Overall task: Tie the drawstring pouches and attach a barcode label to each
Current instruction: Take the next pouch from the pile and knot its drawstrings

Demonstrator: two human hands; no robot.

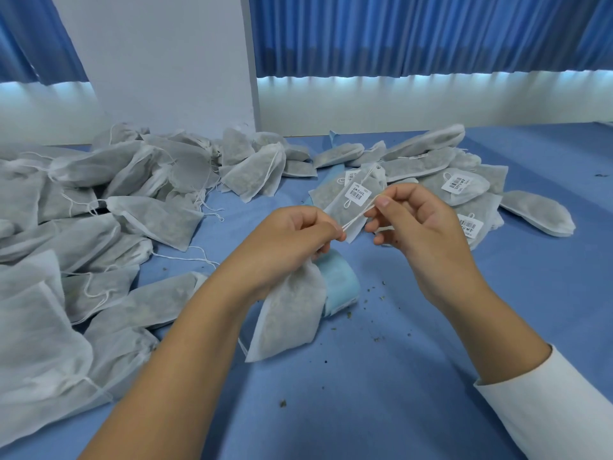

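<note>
Both hands raised mid-frame: left hand point(298, 232) fingers curled, gripping the hanging pouch point(292, 310); right hand point(418, 217) fingers pinching its drawstring point(360, 215) taut between them.

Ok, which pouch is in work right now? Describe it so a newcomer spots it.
On the blue table, between the unlabelled heap at left and the labelled pouches at right, look mid-table. The pouch hangs from the left hand, its drawstring pulled taut to the right hand. Only this one is held; the rest lie loose.
</note>
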